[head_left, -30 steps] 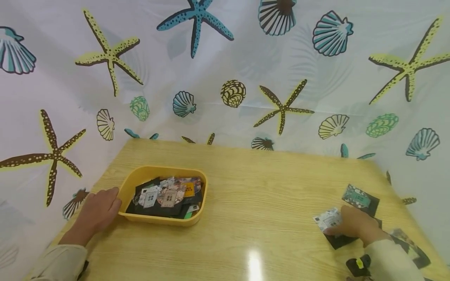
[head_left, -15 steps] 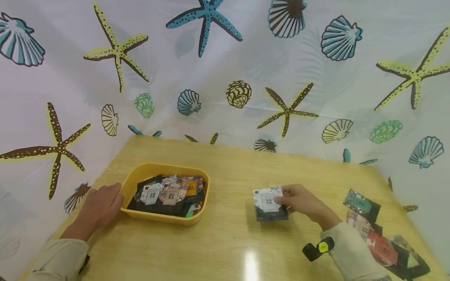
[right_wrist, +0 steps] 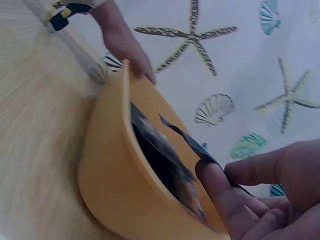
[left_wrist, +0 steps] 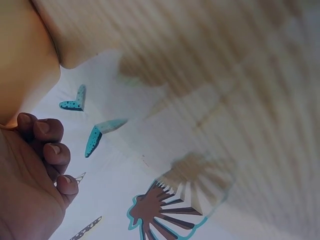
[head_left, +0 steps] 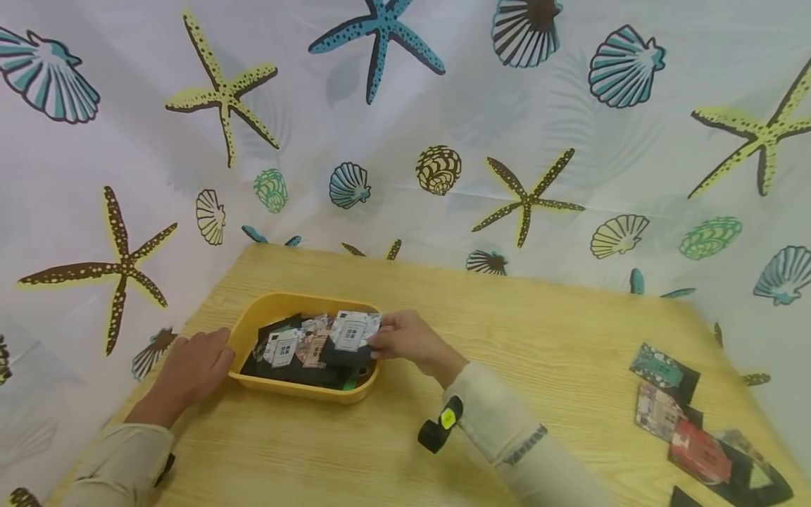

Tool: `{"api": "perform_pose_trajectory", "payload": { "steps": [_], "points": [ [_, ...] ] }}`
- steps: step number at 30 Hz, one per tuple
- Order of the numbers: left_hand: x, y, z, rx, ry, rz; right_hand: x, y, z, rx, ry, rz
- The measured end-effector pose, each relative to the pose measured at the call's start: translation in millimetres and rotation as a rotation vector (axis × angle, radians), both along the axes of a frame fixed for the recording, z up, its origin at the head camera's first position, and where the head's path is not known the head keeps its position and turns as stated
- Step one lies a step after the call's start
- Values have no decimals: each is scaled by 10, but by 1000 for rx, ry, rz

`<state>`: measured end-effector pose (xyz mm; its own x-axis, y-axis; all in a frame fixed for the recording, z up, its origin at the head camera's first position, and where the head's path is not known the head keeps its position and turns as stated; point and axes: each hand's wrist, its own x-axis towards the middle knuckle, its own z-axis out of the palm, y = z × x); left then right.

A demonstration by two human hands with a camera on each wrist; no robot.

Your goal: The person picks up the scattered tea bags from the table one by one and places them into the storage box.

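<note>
My right hand [head_left: 408, 343] pinches a flat black-and-white sachet [head_left: 350, 334] by its right edge, over the right end of the yellow plastic bin [head_left: 304, 393]. In the right wrist view, thumb and finger hold the dark sachet [right_wrist: 187, 140] edge-on above the bin's contents. My left hand [head_left: 196, 370] holds the left end of the bin at its rim. Its fingers curl against the orange-looking bin wall [left_wrist: 25, 60] in the left wrist view; the thumb is hidden there. Several similar sachets [head_left: 284, 350] lie overlapping inside the bin.
On the right of the wooden table [head_left: 494, 331] lie loose sachets: a green-labelled one [head_left: 662, 370], a pinkish one [head_left: 659, 410] and a red one [head_left: 700, 451], with more dark ones beside them. A shell-and-starfish curtain [head_left: 405, 127] encloses the back and sides.
My right hand has picked up a white-labelled sachet from the right-hand group and carried it left across the table to above the bin. My left hand has stayed at the bin's left end.
</note>
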<state>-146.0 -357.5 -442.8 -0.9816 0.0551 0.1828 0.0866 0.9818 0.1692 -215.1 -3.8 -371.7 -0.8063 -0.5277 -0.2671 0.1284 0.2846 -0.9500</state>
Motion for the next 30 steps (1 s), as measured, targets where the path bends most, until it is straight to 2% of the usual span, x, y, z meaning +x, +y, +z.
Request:
{"api": "perform_pose_trajectory", "payload": {
  "steps": [3,7,10,13,17,21,25,27,30],
  "points": [
    [-2,-12,3,1,5,7,9,-248,-63,-15,11,29],
    [-8,-20,3,0,8,3,56,-378,-127,-52,49,125],
    [-23,3,4,-2,1,-6,87,-263,-120,-70,92,172],
    [-37,33,11,-6,2,-10,79,42,-84,-84,140,185],
    [-40,63,19,-5,4,-18,69,768,-28,-63,230,112],
    [-10,42,11,-11,-3,-10,102,1792,-30,26,334,-41],
    [44,-23,14,-23,-11,0,223,2873,-102,172,388,-197],
    [66,-49,21,-22,-16,-4,311,3362,-163,279,415,-252],
    [83,-70,27,-15,-24,-11,441,3947,-246,498,449,-317]
  ]
}}
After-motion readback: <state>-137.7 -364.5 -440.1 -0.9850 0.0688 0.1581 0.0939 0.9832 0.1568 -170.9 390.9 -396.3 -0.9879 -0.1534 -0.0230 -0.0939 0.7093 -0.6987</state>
